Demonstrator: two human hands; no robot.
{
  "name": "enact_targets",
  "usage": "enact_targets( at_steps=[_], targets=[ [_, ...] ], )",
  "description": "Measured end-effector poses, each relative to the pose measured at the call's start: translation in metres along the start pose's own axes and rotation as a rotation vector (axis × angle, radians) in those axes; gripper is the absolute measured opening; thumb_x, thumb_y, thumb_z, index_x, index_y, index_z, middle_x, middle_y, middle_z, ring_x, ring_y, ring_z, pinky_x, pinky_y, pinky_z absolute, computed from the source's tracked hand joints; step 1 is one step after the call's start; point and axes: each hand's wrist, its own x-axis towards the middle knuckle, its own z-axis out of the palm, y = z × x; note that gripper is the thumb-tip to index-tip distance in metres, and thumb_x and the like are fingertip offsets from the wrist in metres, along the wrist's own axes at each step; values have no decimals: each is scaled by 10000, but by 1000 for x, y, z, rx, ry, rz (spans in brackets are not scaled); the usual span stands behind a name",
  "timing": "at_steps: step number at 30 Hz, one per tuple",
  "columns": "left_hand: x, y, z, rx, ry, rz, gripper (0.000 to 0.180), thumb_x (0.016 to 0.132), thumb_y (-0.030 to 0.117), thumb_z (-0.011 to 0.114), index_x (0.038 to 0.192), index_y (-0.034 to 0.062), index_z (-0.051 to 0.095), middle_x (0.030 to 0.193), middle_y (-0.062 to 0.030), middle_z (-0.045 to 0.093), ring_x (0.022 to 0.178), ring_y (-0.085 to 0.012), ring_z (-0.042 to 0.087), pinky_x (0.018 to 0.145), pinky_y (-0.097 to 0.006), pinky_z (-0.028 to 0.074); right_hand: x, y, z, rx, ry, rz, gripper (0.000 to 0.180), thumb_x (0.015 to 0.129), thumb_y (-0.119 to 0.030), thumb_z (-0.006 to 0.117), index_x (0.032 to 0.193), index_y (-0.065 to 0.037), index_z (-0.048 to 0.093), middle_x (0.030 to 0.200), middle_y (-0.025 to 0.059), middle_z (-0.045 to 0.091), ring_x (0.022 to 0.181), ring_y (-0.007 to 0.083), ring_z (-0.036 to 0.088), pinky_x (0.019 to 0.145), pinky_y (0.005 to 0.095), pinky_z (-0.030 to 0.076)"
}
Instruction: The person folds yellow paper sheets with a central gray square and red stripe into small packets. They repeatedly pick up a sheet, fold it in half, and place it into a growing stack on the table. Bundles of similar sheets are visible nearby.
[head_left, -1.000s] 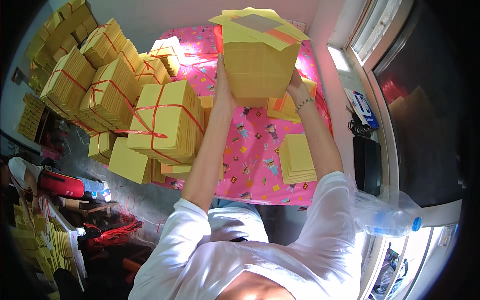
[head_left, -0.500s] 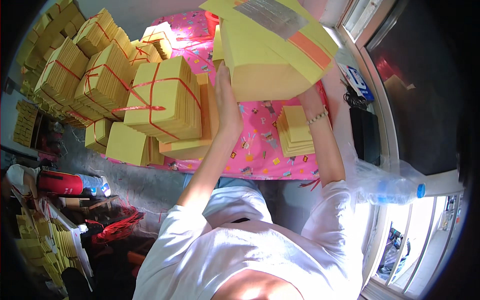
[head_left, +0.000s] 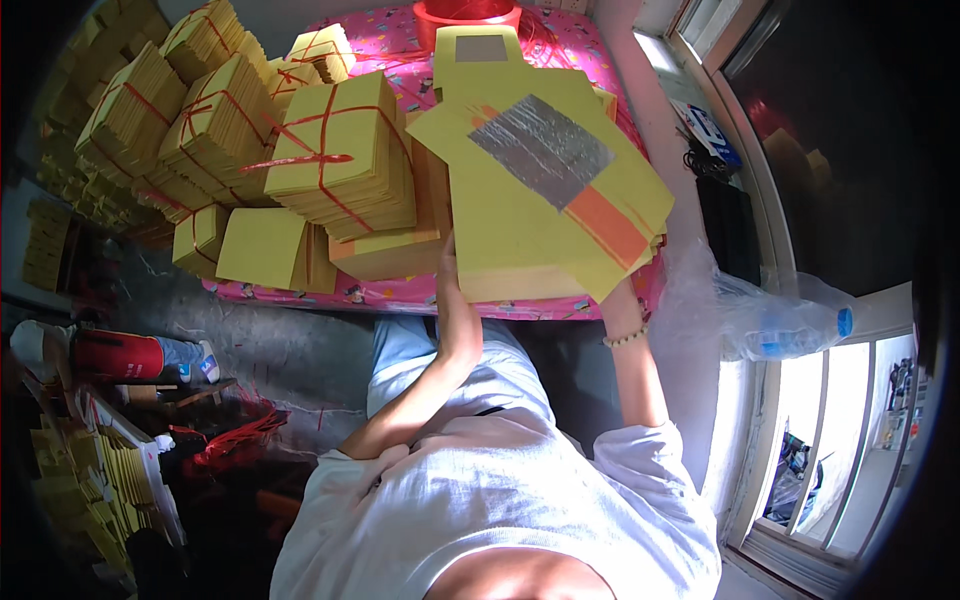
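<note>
Stack of yellow paper [head_left: 505, 235] lies at twelve o'clock, grasped between both my hands — left hand [head_left: 458, 308] at its seven-o'clock side, right hand [head_left: 622, 298] at five, fingers hidden — silver-patched top sheet [head_left: 545, 155] slanting ten to four.
</note>
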Motion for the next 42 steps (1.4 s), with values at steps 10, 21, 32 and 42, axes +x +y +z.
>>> enact_targets(
  at_steps=[10,21,32,42],
  targets=[
    [-25,-26,-43,-14,-21,-76,632,951,586,326,1392,134,321,1418,-9,351,1318,-153,301,1090,-351,230,-18,32,-7,-35,84,55,392,962,-305,498,1269,-63,481,1170,46,582,1055,157,577,872,306,501],
    [-21,-59,-63,12,56,-129,592,981,474,309,1425,83,302,1451,-69,329,1355,-184,270,1113,-339,189,-31,53,-4,0,254,183,382,962,-181,491,1312,-48,414,1272,77,520,1158,172,528,923,313,479],
    [-28,-58,-76,169,7,-205,575,984,459,298,1405,67,302,1381,-59,381,1309,-170,313,1090,-318,211,-83,68,-8,-62,473,104,375,985,-248,440,1306,-56,401,1252,84,514,1165,204,512,954,375,447],
    [-61,-25,-69,886,-183,647,861,856,451,559,1395,-106,183,1432,-319,154,1315,-433,207,1061,-517,215,-110,41,28,347,355,478,440,988,-335,375,1284,-9,394,1298,167,434,1192,320,457,1012,485,391]
  ],
)
